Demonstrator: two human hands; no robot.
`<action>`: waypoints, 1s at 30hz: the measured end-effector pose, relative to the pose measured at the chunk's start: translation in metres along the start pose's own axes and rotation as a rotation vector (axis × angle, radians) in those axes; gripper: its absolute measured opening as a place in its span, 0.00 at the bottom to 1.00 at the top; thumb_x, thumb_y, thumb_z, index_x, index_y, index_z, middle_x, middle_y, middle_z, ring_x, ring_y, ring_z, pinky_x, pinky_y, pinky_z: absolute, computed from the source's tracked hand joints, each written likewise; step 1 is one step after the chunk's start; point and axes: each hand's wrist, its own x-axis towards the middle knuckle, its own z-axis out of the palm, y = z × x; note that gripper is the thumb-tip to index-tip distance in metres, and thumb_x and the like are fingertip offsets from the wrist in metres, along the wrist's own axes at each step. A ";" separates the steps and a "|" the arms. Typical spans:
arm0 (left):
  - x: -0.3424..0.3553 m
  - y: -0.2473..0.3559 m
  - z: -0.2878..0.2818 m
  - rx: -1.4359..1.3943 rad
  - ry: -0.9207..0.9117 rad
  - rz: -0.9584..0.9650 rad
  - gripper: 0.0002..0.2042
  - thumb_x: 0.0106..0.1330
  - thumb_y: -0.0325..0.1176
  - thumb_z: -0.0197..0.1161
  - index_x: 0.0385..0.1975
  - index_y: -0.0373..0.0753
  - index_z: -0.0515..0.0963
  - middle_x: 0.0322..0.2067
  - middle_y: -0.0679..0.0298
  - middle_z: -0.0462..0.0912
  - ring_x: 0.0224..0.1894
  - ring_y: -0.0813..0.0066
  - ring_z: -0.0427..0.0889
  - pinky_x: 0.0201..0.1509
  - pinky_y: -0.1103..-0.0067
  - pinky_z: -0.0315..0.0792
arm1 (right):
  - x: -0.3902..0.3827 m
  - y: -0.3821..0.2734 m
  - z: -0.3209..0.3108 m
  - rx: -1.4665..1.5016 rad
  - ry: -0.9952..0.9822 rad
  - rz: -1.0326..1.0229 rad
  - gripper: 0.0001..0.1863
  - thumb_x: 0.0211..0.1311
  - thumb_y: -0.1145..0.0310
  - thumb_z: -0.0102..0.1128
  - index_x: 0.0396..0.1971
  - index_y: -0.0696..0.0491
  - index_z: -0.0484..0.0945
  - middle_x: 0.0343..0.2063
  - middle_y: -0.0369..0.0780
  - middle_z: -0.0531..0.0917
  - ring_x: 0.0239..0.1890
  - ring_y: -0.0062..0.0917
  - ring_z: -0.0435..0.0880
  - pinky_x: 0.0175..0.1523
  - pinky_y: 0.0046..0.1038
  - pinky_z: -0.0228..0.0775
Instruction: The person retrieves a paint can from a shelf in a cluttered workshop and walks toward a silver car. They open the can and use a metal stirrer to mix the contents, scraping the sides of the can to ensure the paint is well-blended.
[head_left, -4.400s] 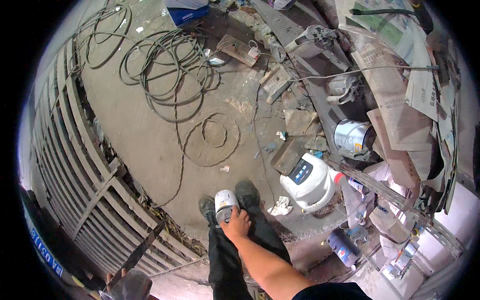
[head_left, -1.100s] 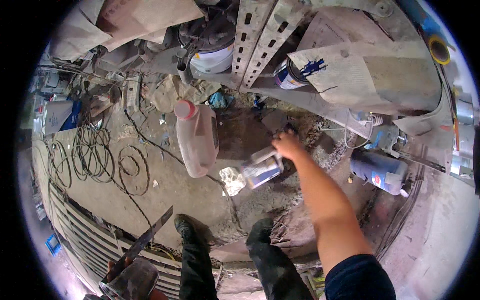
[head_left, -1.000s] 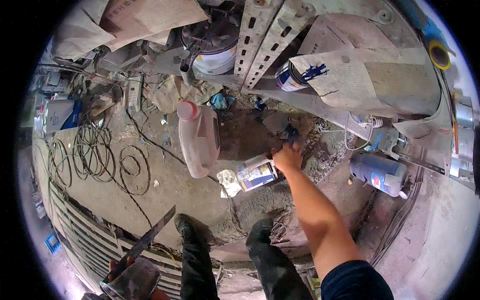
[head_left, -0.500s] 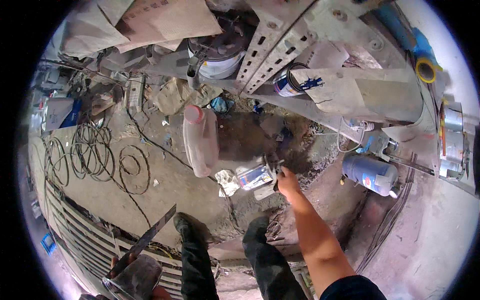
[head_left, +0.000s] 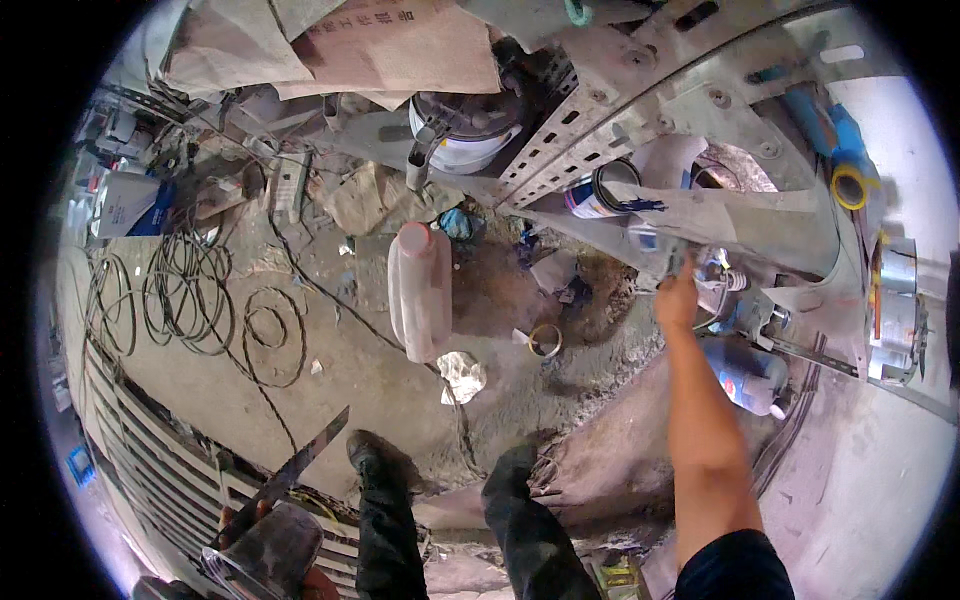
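My right hand (head_left: 677,295) is closed on a small tin with a blue-and-white label (head_left: 648,240), partly hidden behind my fingers at the shelf's lower rail, beside an open paint can (head_left: 600,190). My left hand (head_left: 262,515), at the lower left, grips a long dark metal strip (head_left: 310,450) together with a grimy clear plastic cup (head_left: 270,550). On the floor in the middle stands a white plastic jug (head_left: 420,290) with a pale red cap. A thin ring (head_left: 545,340), like a tape roll, lies right of it.
Coiled cables (head_left: 195,300) lie at left beside a slatted grating (head_left: 150,430). Perforated metal rails (head_left: 560,130), paper sheets and a larger bucket (head_left: 460,145) fill the top. A blue bottle (head_left: 745,375) lies at right near a pale wall (head_left: 870,470).
My right hand has lifted the labelled tin from the floor by the jug up and rightward to the rail, uncovering the ring. My view has turned toward the shelf.
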 end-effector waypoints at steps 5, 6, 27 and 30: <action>0.002 0.004 -0.002 -0.026 -0.016 0.005 0.36 0.59 0.37 0.61 0.66 0.38 0.51 0.62 0.53 0.57 0.62 0.57 0.58 0.63 0.62 0.58 | 0.011 0.011 0.022 0.002 -0.023 0.129 0.39 0.54 0.67 0.61 0.64 0.58 0.53 0.54 0.62 0.68 0.54 0.56 0.71 0.58 0.46 0.64; 0.003 0.008 -0.007 -0.019 -0.009 0.007 0.37 0.58 0.37 0.61 0.66 0.38 0.51 0.62 0.53 0.57 0.62 0.57 0.58 0.64 0.62 0.58 | -0.006 0.006 0.027 0.017 0.016 0.105 0.40 0.54 0.66 0.62 0.64 0.58 0.53 0.55 0.62 0.67 0.55 0.56 0.70 0.60 0.45 0.63; 0.070 0.136 -0.111 -0.223 -0.183 0.348 0.43 0.56 0.34 0.66 0.70 0.40 0.48 0.68 0.53 0.55 0.68 0.55 0.56 0.70 0.58 0.56 | -0.253 -0.231 -0.388 1.419 -0.417 -0.561 0.23 0.66 0.54 0.52 0.14 0.51 0.70 0.12 0.33 0.71 0.17 0.22 0.72 0.50 0.47 0.69; 0.102 0.151 -0.174 -0.007 -0.142 0.573 0.45 0.52 0.27 0.67 0.70 0.41 0.47 0.69 0.52 0.52 0.68 0.53 0.56 0.70 0.57 0.54 | -0.278 -0.306 -0.517 1.902 -0.306 -0.918 0.22 0.64 0.54 0.54 0.12 0.49 0.69 0.11 0.33 0.71 0.15 0.23 0.72 0.59 0.58 0.62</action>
